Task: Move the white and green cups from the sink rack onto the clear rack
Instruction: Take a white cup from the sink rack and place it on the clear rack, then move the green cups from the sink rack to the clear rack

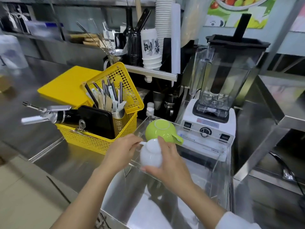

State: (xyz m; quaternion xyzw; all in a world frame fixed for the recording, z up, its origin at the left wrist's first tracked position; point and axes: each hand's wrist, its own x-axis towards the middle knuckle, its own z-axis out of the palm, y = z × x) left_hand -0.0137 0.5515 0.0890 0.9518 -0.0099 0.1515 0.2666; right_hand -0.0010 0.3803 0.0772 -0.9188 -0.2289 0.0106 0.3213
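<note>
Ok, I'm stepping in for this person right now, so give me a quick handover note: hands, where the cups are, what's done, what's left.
Left hand: fingers at the handle of the white cup.
Right hand: wrapped around the white cup's side, holding it upside down over the near part of the clear rack.
Green cup: already upside down at the far end of the clear rack, handle pointing right, just behind the white cup.
Done: green cup placed.
Left: set the white cup down on the clear rack in front of the green one and let go. Whether it already rests on the rack cannot be told.
</note>
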